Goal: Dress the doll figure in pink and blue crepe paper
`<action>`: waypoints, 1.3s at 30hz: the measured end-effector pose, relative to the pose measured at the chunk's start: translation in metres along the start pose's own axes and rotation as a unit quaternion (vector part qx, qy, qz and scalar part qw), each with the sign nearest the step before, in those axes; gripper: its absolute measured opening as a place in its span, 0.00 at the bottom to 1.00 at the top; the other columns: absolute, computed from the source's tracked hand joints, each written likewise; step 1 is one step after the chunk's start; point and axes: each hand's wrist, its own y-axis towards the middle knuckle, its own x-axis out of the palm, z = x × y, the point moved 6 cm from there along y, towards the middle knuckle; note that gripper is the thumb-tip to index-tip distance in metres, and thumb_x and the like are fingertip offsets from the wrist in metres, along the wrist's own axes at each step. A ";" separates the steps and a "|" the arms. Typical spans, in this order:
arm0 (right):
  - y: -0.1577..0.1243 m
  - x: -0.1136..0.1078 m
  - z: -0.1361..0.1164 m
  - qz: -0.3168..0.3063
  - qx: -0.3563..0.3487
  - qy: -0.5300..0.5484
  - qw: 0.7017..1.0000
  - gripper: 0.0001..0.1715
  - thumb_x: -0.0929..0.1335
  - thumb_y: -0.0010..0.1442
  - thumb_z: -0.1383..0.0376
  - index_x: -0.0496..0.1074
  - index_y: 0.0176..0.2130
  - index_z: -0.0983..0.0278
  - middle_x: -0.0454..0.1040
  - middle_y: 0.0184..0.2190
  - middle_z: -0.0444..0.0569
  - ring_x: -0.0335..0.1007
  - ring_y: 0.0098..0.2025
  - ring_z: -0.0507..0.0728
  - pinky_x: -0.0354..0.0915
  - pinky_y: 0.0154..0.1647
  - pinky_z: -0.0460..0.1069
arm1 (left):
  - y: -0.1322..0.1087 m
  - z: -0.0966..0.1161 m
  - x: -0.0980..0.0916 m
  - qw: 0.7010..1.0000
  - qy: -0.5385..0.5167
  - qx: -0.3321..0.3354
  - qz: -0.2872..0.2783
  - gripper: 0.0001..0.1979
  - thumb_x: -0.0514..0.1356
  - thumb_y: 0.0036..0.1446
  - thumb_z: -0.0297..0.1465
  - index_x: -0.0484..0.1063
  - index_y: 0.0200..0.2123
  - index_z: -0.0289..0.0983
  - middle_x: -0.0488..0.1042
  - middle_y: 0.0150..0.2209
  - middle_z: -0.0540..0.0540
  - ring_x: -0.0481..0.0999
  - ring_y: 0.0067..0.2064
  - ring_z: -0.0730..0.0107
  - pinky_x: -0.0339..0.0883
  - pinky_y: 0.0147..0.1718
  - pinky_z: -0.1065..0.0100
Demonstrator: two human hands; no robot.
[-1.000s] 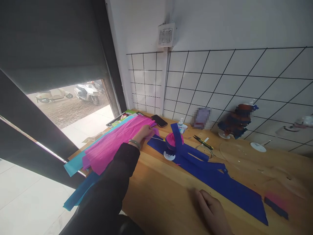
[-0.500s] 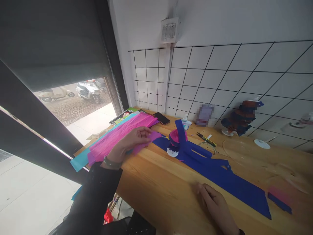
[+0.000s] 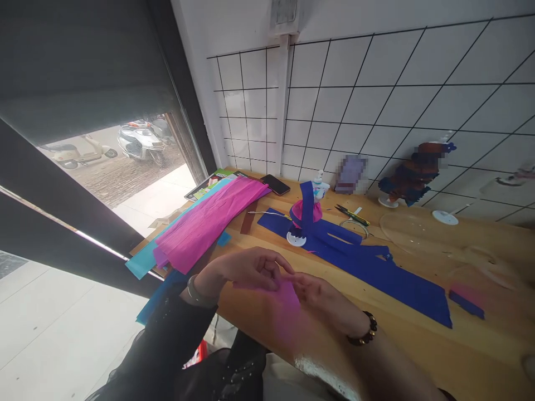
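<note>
Near the front of the table, my left hand pinches a small piece of thin pink-purple paper by its upper edge. Fingertips of my right hand close on the same edge, touching the left fingers. The piece hangs down below both hands and is blurred. Beyond them stands a small figure with a pink and dark blue paper skirt on a white round base. A dark blue strip rises against its front. Long dark blue paper lies across the table behind my right hand.
Stacked pink sheets and teal sheets lie at the left edge. At the back are a phone, yellow-black scissors and a second, dark ruffled figure. A white disc lies right.
My left hand has brought the pink-purple piece from beside the stack towards the table's front. My right hand has moved up and left to grip it too. The view has tilted down.
</note>
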 end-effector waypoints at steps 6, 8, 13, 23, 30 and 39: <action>0.001 0.015 0.012 -0.020 0.012 0.110 0.994 0.37 0.67 0.52 0.40 0.72 0.50 0.64 0.74 0.43 0.56 0.70 0.46 0.60 0.61 0.50 0.57 | 0.006 -0.011 0.000 0.999 0.021 -0.019 -0.027 0.29 0.68 0.46 0.38 0.68 0.52 0.40 0.76 0.33 0.47 0.76 0.33 0.72 0.68 0.30 0.72; 0.002 0.014 0.016 -0.005 0.019 0.111 0.994 0.32 0.68 0.53 0.41 0.74 0.44 0.64 0.74 0.37 0.53 0.70 0.40 0.58 0.61 0.46 0.55 | 0.008 -0.009 0.002 0.999 0.032 -0.016 -0.040 0.32 0.68 0.46 0.38 0.66 0.55 0.42 0.76 0.33 0.48 0.76 0.32 0.72 0.68 0.30 0.71; 0.000 0.005 0.015 0.040 0.031 0.081 0.995 0.25 0.73 0.47 0.45 0.69 0.27 0.64 0.67 0.26 0.44 0.62 0.29 0.51 0.59 0.36 0.48 | 0.009 -0.003 0.004 0.997 0.065 0.008 -0.050 0.34 0.69 0.45 0.38 0.65 0.57 0.43 0.75 0.31 0.49 0.75 0.33 0.71 0.66 0.28 0.73; -0.022 -0.035 -0.013 0.122 0.082 -0.068 0.987 0.20 0.76 0.46 0.53 0.71 0.26 0.66 0.63 0.19 0.38 0.50 0.20 0.45 0.48 0.22 0.44 | 0.006 -0.007 -0.011 0.987 0.138 -0.074 0.024 0.27 0.63 0.50 0.44 0.70 0.52 0.40 0.78 0.31 0.48 0.64 0.19 0.81 0.55 0.15 0.77; -0.046 -0.059 -0.040 0.226 0.070 -0.283 0.929 0.18 0.71 0.50 0.51 0.76 0.27 0.64 0.72 0.23 0.44 0.61 0.26 0.50 0.57 0.28 0.46 | 0.016 -0.014 -0.015 0.980 0.181 -0.046 0.067 0.19 0.63 0.50 0.45 0.77 0.40 0.38 0.79 0.33 0.47 0.75 0.31 0.73 0.65 0.28 0.74; -0.059 -0.066 -0.062 0.282 0.056 -0.318 0.904 0.24 0.71 0.47 0.45 0.80 0.30 0.63 0.76 0.25 0.48 0.64 0.26 0.53 0.59 0.27 0.47 | 0.024 -0.008 -0.012 0.978 0.191 0.003 0.084 0.15 0.60 0.54 0.42 0.76 0.35 0.35 0.78 0.32 0.46 0.73 0.31 0.73 0.64 0.30 0.73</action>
